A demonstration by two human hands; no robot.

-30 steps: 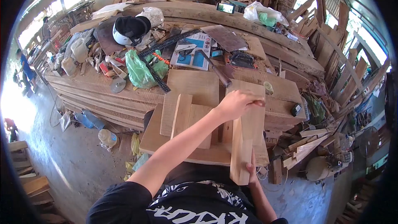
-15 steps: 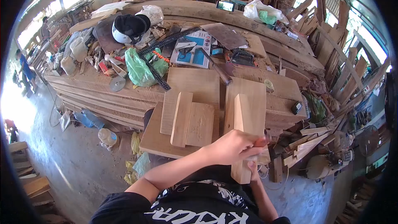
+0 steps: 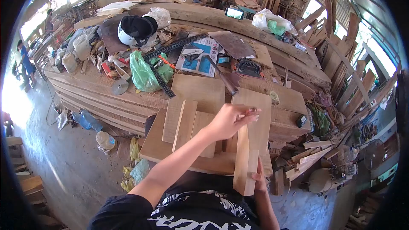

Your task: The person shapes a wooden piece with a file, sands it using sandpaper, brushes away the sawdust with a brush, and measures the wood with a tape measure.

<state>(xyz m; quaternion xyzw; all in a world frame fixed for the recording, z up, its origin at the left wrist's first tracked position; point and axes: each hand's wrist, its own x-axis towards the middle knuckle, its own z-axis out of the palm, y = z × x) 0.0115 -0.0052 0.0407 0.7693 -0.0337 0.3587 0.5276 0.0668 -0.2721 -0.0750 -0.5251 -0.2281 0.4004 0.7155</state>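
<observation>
My left hand (image 3: pixel 230 121) is closed around a small tool with a reddish-brown end (image 3: pixel 251 112), its kind not clear. It hovers over the far end of a long, squared wooden block (image 3: pixel 245 170). My right hand (image 3: pixel 259 177) grips that block near its close end, with the thumb on its side and the other fingers hidden. The block slants toward me over a flat board (image 3: pixel 258 100). Left of it, a narrow wood piece (image 3: pixel 185 123) and a flatter wood piece (image 3: pixel 203 123) lie on another board (image 3: pixel 196 87), partly covered by my left forearm.
Behind the boards lie a hammer-like tool with a dark handle (image 3: pixel 226 79), a black framing square (image 3: pixel 159 76), a green plastic bag (image 3: pixel 145 74) and a helmet (image 3: pixel 130 32). A tape measure (image 3: pixel 301 121) sits at the right edge. Other people (image 3: pixel 26 61) are far left.
My left hand has moved away from me and left, from the block's middle to above its far end, still holding the small tool. The block's near end has shifted slightly toward me.
</observation>
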